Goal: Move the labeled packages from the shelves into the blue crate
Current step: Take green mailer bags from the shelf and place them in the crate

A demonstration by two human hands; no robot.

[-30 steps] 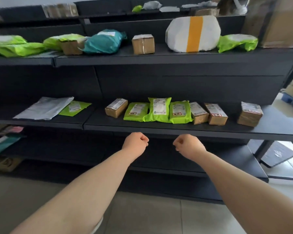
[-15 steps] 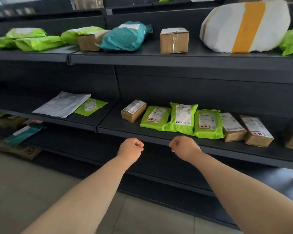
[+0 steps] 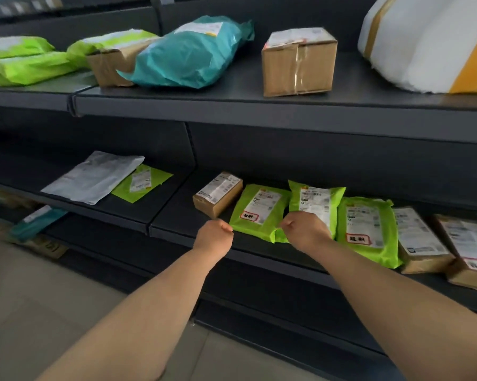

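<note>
On the middle shelf point(image 3: 176, 226) lies a row of labeled packages: a small brown box point(image 3: 218, 193), three green mailer bags point(image 3: 259, 210) point(image 3: 317, 199) point(image 3: 369, 229), and two brown boxes point(image 3: 419, 240) point(image 3: 468, 248) at the right. My left hand point(image 3: 214, 235) is a fist at the shelf's front edge, just left of the first green bag. My right hand point(image 3: 306, 229) is also a fist, in front of the middle green bag and overlapping its lower part. Neither hand holds anything. No blue crate is in view.
The upper shelf point(image 3: 231, 105) carries green bags point(image 3: 25, 61), a teal bag point(image 3: 187, 53), two brown boxes point(image 3: 297, 61) point(image 3: 108, 64) and a large white parcel with a yellow band point(image 3: 430, 42). A grey mailer point(image 3: 91, 177) and a flat green envelope point(image 3: 141, 182) lie on the middle shelf at left. Tiled floor below.
The view has come closer to the shelves and shifted left. Both fists have advanced from below the shelf edge to the green bags on the middle shelf.
</note>
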